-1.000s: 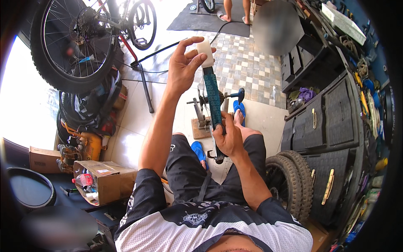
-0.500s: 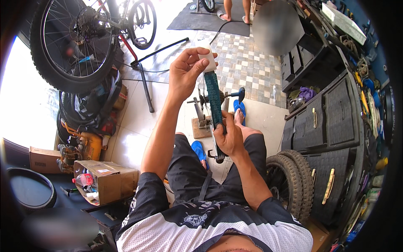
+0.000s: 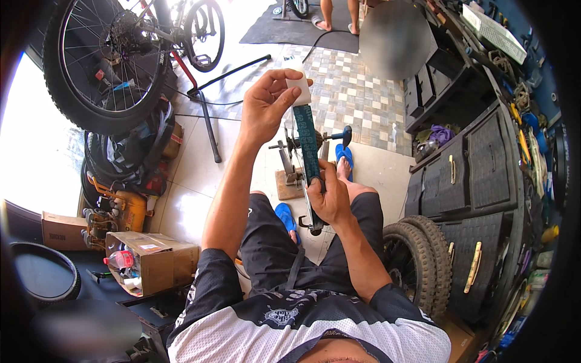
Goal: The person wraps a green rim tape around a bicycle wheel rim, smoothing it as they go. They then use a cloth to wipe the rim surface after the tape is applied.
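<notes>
My left hand (image 3: 269,103) is raised in front of me, its fingers pinched on a small white piece (image 3: 298,86) at the far end of a dark teal patterned strip of tape (image 3: 307,136). The strip runs taut toward me, along a wheel seen nearly edge-on. My right hand (image 3: 330,196) grips the near side of that wheel, thumb pressing the strip's near end down. Below is a metal wheel stand (image 3: 291,172) on a wooden base (image 3: 289,189), with a blue-and-black handle (image 3: 343,137) at its right. The strip and my hands hide most of the wheel.
A bicycle (image 3: 112,66) hangs at the upper left, above a black-and-red stand (image 3: 209,115). Below it are an orange compressor (image 3: 130,209) and an open cardboard box (image 3: 169,266). Two tyres (image 3: 417,266) lean by dark drawers (image 3: 493,160) at right. A person's legs (image 3: 339,15) show far off.
</notes>
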